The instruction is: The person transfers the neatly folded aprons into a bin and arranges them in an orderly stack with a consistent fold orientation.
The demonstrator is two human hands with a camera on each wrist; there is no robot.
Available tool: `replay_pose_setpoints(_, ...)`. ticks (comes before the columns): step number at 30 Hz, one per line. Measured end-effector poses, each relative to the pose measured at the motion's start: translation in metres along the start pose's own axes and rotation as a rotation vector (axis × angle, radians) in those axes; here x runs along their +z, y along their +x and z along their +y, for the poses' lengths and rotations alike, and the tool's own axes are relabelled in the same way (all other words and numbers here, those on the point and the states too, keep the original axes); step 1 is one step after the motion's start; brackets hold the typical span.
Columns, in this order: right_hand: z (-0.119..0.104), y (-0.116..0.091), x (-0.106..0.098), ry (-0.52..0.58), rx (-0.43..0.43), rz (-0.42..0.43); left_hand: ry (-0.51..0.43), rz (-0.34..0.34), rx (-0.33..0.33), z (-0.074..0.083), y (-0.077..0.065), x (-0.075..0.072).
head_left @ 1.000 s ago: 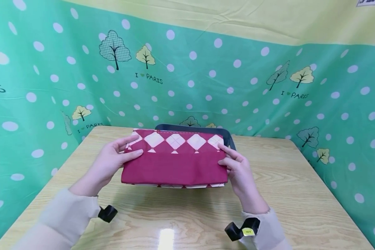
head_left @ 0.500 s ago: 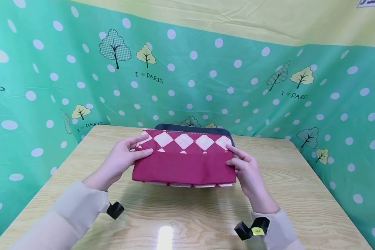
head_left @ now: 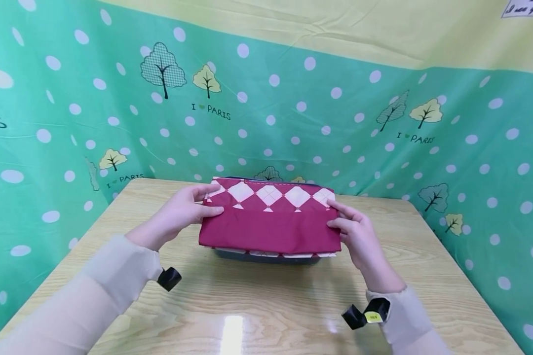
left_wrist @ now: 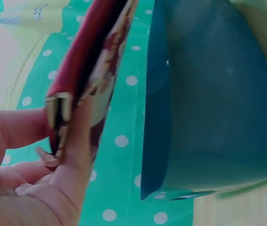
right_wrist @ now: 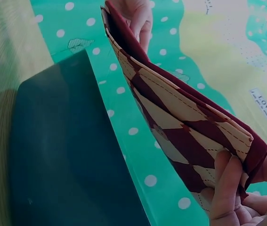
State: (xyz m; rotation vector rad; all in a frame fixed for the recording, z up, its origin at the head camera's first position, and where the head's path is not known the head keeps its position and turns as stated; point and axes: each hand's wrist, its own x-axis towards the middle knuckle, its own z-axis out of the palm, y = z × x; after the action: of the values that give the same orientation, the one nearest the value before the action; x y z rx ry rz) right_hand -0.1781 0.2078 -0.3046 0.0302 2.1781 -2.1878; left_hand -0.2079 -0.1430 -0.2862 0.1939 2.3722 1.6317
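A folded dark red cloth (head_left: 271, 228) with a band of white diamonds is stretched level between my two hands. My left hand (head_left: 177, 213) grips its left end, thumb on the near face and fingers behind. At the other end my right hand (head_left: 361, 240) pinches the cloth in the same way. The left wrist view shows the folded layers (left_wrist: 60, 110) between thumb and fingers. Diamond-patterned fabric (right_wrist: 175, 136) covers the underside in the right wrist view. Below the cloth, apart from it, stands a dark blue bin (left_wrist: 218, 108), mostly hidden in the head view.
The bin stands on a light wooden table (head_left: 257, 301) towards its far edge. A green and yellow curtain (head_left: 293, 88) with white dots and printed trees hangs behind and along the sides.
Both hands have carried the folded cloth to the right and slightly up in the head view. It now covers most of the bin's back rim, while the bin's lower front shows beneath it.
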Motion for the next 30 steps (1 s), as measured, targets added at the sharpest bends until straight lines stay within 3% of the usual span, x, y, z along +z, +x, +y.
replay_pose_setpoints(8,-0.008,0.008,-0.004,-0.106,-0.012,-0.016,0.055,-0.028,-0.009,0.01,0.01,-0.004)
replay_pose_setpoints(16,-0.014,0.018,-0.008,-0.221,-0.036,-0.02,0.036,0.075,-0.025,0.018,0.022,-0.01)
replay_pose_setpoints(30,-0.013,0.039,-0.005,-0.398,-0.072,0.031,0.059,0.172,0.007,0.012,0.031,-0.007)
